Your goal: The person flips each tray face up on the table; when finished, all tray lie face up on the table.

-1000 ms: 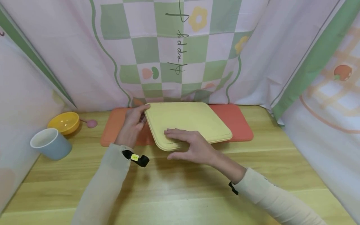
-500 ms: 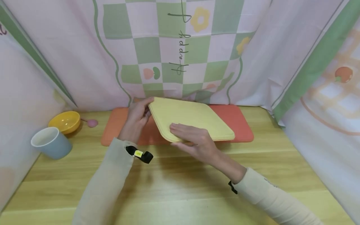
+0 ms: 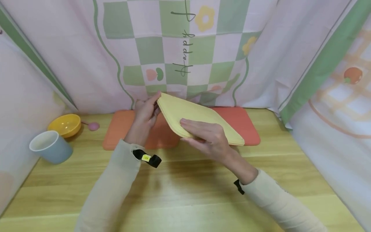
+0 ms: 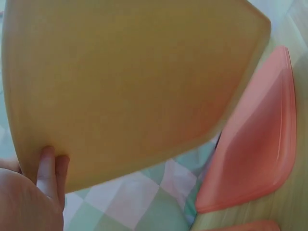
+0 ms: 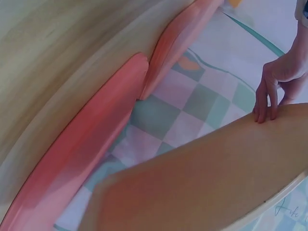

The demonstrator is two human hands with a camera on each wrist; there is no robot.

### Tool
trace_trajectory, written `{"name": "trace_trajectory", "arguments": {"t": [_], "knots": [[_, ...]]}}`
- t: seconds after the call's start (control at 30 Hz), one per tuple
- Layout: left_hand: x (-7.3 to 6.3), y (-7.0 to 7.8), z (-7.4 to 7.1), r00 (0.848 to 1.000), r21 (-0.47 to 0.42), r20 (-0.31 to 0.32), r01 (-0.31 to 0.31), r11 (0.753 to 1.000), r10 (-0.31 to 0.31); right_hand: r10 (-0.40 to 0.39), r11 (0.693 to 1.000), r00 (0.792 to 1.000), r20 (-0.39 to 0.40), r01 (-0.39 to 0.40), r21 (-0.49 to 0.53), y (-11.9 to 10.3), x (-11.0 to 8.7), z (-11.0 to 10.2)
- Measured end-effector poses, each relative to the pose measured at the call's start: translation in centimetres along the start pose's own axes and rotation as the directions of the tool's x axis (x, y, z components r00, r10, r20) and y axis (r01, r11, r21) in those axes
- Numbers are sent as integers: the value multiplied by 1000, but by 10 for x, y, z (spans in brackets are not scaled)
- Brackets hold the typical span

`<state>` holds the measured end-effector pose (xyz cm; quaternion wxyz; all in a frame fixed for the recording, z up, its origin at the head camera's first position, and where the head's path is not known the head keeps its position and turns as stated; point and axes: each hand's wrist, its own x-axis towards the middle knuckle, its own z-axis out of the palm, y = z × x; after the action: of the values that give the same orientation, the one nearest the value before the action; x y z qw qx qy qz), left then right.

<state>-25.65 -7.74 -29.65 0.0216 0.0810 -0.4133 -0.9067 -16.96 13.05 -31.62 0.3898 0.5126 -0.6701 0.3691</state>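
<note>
A pale yellow board (image 3: 200, 119), flat with rounded corners, is held tilted over the back of the table, its left side raised. My left hand (image 3: 144, 116) pinches the far left corner. In the left wrist view, the fingertips of my left hand (image 4: 48, 178) lie on the board's shaded underside (image 4: 134, 91). My right hand (image 3: 213, 141) grips the near edge, with fingers flat along the top and thumb at the underside. Beneath the board lie an orange board (image 3: 121, 130) and a red board (image 3: 242, 124), side by side on the wooden table.
At the left stand a blue-grey cup (image 3: 53, 149) and a yellow bowl (image 3: 65, 125), close together. A small pink spoon (image 3: 93, 126) lies beside the bowl. A checked curtain (image 3: 176, 48) hangs right behind the boards, and cloth walls close in both sides.
The yellow board's left side has risen, so it tilts more steeply. My left hand moved up and right with it. My right hand closed from lying over the board to gripping its near edge.
</note>
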Motion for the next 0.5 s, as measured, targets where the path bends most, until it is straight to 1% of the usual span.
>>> {"name": "trace_trajectory", "arguments": {"t": [0.13,0.3,0.43,0.5], "knots": [[-4,2,7,1000,-4,6,13,1000,-13,47,999,997,-61,-47,3,3,2,-5],[-8,4,15,1000,-22,26,12,1000,-11,83,997,991,-104,-83,0,5,5,-11],[-8,5,18,998,-20,65,7,1000,-6,129,992,981,-146,-128,15,8,11,-14],[-8,5,19,996,1,88,8,1000,-8,158,987,971,-181,-156,26,10,15,-15]]}}
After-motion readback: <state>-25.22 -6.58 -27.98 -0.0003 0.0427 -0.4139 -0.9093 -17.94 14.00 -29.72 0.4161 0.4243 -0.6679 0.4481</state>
